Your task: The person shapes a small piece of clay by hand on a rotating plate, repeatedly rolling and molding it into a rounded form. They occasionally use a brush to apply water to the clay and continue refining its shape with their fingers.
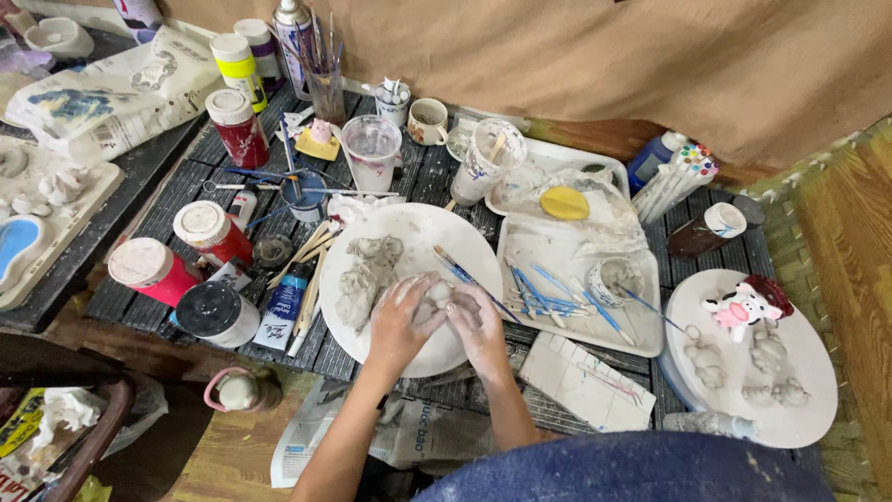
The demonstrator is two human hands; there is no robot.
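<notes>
Both hands press 1 small clay ball [438, 294] on the round white board [474, 244]: left hand [401, 321] at 9 o'clock, right hand [478, 323] at 3, grips closed around it. Even, light pressure should keep it round; the clay heap [365, 277] lies at 10 o'clock.

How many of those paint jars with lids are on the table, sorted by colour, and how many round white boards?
Red jars: 3, at and.
Yellow jar: 1.
Black jar: 1.
Brown jar: 1.
Round white boards: 2, one under both hands, one on the right.
Total: 8.

The left hand and right hand press a clay lump between them.
</notes>
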